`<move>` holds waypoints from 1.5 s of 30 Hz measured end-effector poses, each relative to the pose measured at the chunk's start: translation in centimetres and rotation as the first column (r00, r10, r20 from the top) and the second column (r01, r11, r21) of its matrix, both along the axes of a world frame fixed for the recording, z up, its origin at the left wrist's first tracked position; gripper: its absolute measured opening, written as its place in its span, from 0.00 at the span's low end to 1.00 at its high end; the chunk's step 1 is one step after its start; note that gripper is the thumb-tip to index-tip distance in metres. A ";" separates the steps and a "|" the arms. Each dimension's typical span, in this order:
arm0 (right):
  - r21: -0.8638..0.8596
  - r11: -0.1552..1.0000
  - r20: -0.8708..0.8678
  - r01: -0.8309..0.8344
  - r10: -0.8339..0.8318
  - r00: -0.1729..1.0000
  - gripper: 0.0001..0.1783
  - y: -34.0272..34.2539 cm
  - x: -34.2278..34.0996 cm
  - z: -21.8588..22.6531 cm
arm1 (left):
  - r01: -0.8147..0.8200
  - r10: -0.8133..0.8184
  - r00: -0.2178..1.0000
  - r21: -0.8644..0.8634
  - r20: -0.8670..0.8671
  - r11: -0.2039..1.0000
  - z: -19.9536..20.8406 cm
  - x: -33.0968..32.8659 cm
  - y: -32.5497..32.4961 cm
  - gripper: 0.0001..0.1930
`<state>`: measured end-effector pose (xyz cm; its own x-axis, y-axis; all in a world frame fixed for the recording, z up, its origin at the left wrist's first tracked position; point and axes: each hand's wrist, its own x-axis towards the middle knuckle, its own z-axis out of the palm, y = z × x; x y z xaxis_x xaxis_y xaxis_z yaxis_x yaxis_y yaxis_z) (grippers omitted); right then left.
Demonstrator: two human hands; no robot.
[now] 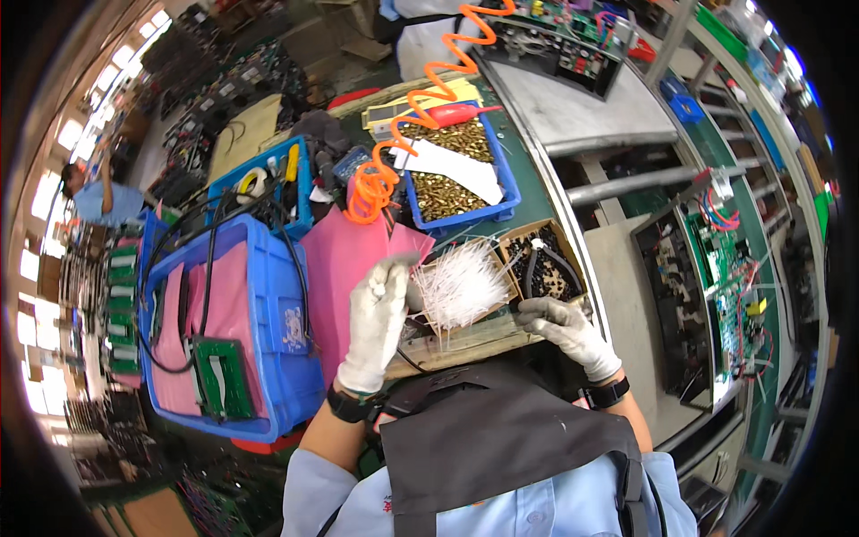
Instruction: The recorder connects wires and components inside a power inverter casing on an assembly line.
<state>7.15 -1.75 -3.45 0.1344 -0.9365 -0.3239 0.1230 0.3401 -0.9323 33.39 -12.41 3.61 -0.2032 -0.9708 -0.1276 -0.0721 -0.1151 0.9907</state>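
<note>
My left hand [376,313], in a white glove with grey fingers, is raised at the left side of a box of white cable ties [463,285]. Its fingers curl in, and a small white bit shows among them; what it is I cannot make out. My right hand [570,333], gloved the same way, hovers by the near edge of a cardboard box [582,285] of small black parts. Its fingers reach leftward, with nothing visible in them. Black-handled pliers [530,273] lie on the black parts, just beyond these fingers.
A blue tray [510,201] of brass-coloured fasteners stands behind the boxes, with white paper on top. An orange coiled hose [371,192] hangs beside it. At left is a blue bin [286,349] with pink sheets and green circuit boards. Open electronic units [716,295] sit at right.
</note>
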 end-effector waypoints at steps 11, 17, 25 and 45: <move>0.128 0.781 -0.317 0.611 -0.551 0.772 0.22 17.9 -7.5 -3.4 | 0.708 -0.225 0.441 -0.182 0.869 0.682 -7.8 -5.0 -2.4 0.58; 0.102 0.308 -0.489 0.946 -0.813 0.318 0.22 33.0 -11.0 -7.8 | 0.763 -0.439 0.579 -0.268 0.687 0.588 -5.5 -14.4 -2.0 0.45; -0.135 -0.165 -0.243 0.977 -0.950 -0.194 0.31 35.3 -18.1 -7.0 | 0.727 -0.669 0.682 -0.379 0.295 0.573 -6.0 -35.6 0.3 0.35; -0.453 0.002 -0.461 0.891 -0.856 -0.232 0.31 31.3 -28.4 -9.0 | 0.818 -0.801 0.570 0.217 -0.182 0.532 -16.1 -54.0 -3.3 0.48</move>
<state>-21.23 29.53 -12.48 -0.9921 0.0501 0.1154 -0.0882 0.3767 -0.9221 -20.61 -15.71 -12.47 -0.9004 -0.3191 -0.2958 -0.2112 -0.2739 0.9383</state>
